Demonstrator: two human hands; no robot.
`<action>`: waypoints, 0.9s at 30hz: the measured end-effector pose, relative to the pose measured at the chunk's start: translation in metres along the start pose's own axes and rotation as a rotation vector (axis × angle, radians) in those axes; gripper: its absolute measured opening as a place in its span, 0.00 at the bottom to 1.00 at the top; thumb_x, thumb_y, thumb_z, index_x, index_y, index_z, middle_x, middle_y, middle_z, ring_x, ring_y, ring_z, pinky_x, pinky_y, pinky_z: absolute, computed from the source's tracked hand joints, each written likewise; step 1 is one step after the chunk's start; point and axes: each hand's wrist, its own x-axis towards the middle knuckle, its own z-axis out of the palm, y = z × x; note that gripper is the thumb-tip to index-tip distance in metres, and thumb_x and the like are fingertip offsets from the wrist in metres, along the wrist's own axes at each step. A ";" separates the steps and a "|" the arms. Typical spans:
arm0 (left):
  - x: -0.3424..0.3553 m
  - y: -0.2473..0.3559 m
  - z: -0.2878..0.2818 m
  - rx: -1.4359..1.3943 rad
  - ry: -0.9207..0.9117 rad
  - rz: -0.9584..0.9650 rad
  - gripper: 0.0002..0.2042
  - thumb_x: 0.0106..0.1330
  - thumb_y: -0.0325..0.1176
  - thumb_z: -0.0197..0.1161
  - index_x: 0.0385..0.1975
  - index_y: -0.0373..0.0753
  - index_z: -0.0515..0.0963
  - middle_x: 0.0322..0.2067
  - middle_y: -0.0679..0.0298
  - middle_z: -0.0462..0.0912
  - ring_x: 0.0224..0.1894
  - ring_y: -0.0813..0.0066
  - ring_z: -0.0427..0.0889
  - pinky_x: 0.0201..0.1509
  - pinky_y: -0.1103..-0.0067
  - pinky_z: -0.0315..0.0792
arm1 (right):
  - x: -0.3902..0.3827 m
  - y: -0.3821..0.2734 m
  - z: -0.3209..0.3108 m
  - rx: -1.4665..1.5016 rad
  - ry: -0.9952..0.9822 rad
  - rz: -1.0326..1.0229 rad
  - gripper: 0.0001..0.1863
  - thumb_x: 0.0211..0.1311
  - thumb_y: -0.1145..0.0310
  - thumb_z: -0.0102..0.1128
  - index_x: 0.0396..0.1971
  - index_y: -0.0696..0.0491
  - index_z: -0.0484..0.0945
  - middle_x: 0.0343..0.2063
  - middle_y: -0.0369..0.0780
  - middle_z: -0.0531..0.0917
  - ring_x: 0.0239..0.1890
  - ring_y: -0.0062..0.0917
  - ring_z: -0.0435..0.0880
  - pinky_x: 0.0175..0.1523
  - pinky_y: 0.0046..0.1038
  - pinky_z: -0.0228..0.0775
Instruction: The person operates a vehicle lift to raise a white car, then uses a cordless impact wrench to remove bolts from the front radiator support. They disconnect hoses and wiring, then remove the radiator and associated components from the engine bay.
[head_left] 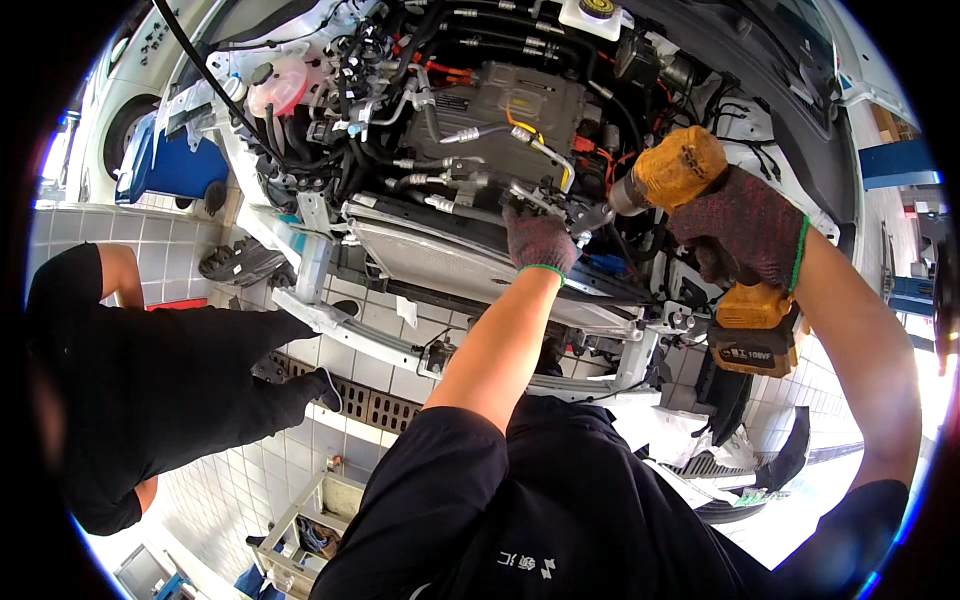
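My gloved right hand [745, 225] grips an orange-and-black cordless impact wrench [682, 165], its battery [755, 355] hanging below. The tool's nose points left and down at metal pipe fittings near the front of the open engine bay, by my left hand. My gloved left hand [537, 238] is closed around the metal fitting [530, 200] there; exactly what its fingers hold is partly hidden. Behind both hands are a grey metal housing [490, 105] with hoses and orange cables. The radiator [420, 255] lies just below my left hand.
A person in black [170, 380] stands at the left. A pink reservoir [280, 87] sits in the bay's left side. Nearby are a blue bin [185, 165], the car's bare front frame [345, 325], a wheeled metal cart [295, 545], and black trim pieces on the floor at lower right.
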 end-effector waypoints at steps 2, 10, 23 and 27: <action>0.000 0.001 -0.012 0.021 -0.121 0.007 0.25 0.74 0.45 0.60 0.70 0.50 0.81 0.72 0.63 0.80 0.75 0.63 0.77 0.84 0.53 0.46 | -0.002 -0.003 -0.001 -0.035 0.017 0.013 0.15 0.59 0.66 0.73 0.42 0.56 0.83 0.21 0.37 0.84 0.18 0.23 0.82 0.24 0.29 0.73; 0.005 -0.002 0.004 -0.010 -0.074 0.007 0.29 0.69 0.49 0.62 0.71 0.55 0.79 0.72 0.64 0.80 0.77 0.68 0.73 0.86 0.56 0.45 | -0.024 -0.024 0.000 -0.286 0.088 0.169 0.17 0.60 0.65 0.73 0.46 0.56 0.82 0.20 0.35 0.82 0.18 0.20 0.81 0.23 0.26 0.69; 0.006 -0.007 0.004 -0.136 -0.090 0.019 0.25 0.66 0.39 0.64 0.66 0.49 0.83 0.66 0.59 0.85 0.71 0.63 0.80 0.84 0.54 0.51 | -0.018 0.001 -0.003 -0.064 0.123 0.031 0.19 0.57 0.68 0.74 0.47 0.57 0.81 0.25 0.35 0.83 0.19 0.22 0.84 0.24 0.27 0.77; 0.004 -0.001 0.013 -0.101 0.067 0.038 0.16 0.73 0.39 0.62 0.55 0.48 0.90 0.55 0.60 0.92 0.62 0.63 0.87 0.80 0.57 0.54 | -0.024 -0.010 -0.002 -0.121 0.128 0.045 0.18 0.56 0.67 0.74 0.45 0.56 0.81 0.23 0.35 0.83 0.19 0.22 0.84 0.24 0.26 0.76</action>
